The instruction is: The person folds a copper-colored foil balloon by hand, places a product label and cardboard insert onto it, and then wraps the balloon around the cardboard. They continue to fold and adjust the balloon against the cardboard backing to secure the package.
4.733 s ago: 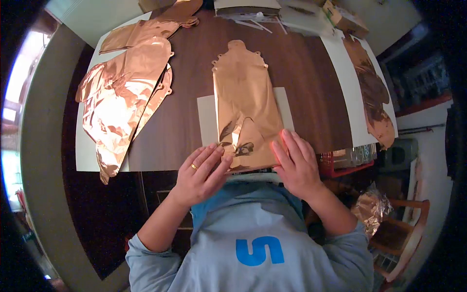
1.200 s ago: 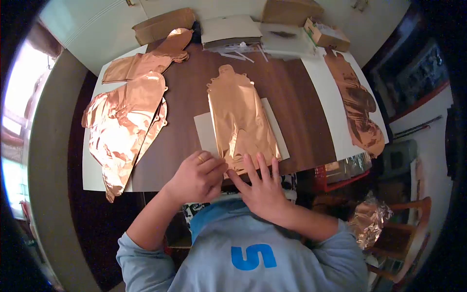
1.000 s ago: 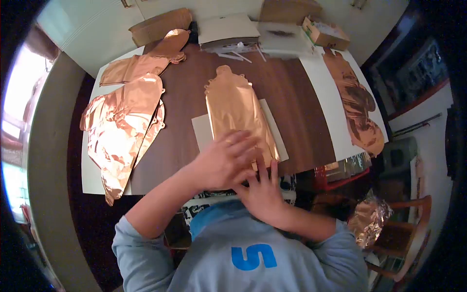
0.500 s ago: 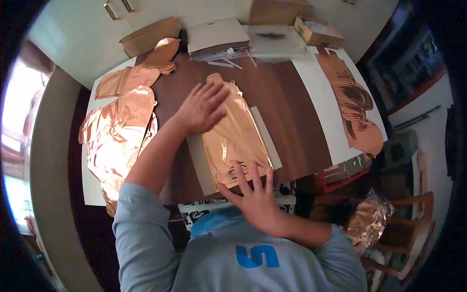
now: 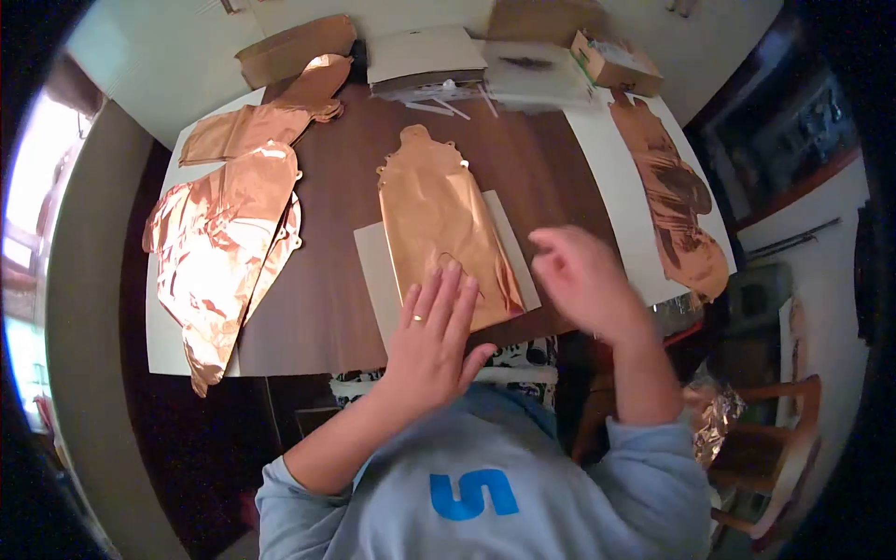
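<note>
A flat, folded rose-gold foil balloon (image 5: pixel 425 201) with small tabs at its far end lies on a pale card sheet (image 5: pixel 376 271), whose edges show on both sides. My left hand (image 5: pixel 431 327), with a ring on one finger, presses flat on the balloon's near end, fingers stretched out. To the right of the balloon, my right hand (image 5: pixel 581 283) is raised with its fingers curled in, slightly blurred. I see nothing held in it.
More flat foil balloons (image 5: pixel 219 233) lie on a white board at the left, and a long foil piece (image 5: pixel 663 177) rests on the right board. Boxes (image 5: pixel 425 58) and thin white strips (image 5: pixel 450 107) are at the back. A chair (image 5: pixel 765 467) stands lower right.
My left hand has come down from the balloon's far end to its near end. My right hand has left the near edge, swung right and curled its fingers.
</note>
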Demonstrator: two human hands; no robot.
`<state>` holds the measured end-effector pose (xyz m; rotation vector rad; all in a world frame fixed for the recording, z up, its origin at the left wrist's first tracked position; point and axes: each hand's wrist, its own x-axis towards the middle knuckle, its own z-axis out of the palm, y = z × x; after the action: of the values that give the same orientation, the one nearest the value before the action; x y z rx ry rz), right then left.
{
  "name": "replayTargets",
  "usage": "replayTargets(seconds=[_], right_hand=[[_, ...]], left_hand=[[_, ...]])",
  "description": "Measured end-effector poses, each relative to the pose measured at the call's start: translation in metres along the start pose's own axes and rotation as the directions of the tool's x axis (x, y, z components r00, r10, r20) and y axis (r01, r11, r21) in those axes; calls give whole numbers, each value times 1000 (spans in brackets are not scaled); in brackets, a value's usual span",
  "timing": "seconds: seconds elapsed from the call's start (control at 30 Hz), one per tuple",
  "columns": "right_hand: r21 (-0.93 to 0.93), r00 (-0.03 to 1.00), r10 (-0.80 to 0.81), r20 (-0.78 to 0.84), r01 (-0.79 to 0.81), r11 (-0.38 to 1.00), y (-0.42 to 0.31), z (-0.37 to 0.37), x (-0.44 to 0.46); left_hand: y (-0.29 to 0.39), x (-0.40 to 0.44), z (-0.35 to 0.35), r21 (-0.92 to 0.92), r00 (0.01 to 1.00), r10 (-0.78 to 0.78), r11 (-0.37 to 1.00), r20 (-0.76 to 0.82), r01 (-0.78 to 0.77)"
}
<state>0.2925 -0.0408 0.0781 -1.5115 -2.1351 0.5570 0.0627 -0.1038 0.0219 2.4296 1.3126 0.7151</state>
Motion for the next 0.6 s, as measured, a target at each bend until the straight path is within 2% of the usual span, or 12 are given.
replayTargets(seconds=[0.07, 0.1, 0.2, 0.3, 0.4, 0.47, 0.6], right_hand=[[129, 971, 206, 117, -221, 967, 22, -6, 31], [57, 976, 190, 109, -197, 979, 41, -1, 45], [-5, 942, 244, 232, -250, 968, 48, 6, 76], [-124, 991, -35, 128, 51, 991, 51, 23, 93], [-106, 926, 5, 378, 38, 994, 38, 25, 112], [-164, 871, 27, 491, 62, 985, 27, 20, 117], [-185, 782, 50, 621, 85, 979, 25, 13, 123]], left_hand=[[-4, -3, 14, 129, 998, -2, 992, 56, -5], [-5, -5, 17, 158, 998, -1, 987, 65, -9], [-8, -11, 20, 216, 996, 15, 976, 84, -33], [-9, -21, 20, 242, 995, 37, 969, 91, -58], [-14, -29, 20, 291, 994, 63, 953, 91, -87], [-17, -34, 20, 306, 994, 78, 947, 70, -96], [-22, -40, 17, 346, 992, 83, 932, 91, -110]])
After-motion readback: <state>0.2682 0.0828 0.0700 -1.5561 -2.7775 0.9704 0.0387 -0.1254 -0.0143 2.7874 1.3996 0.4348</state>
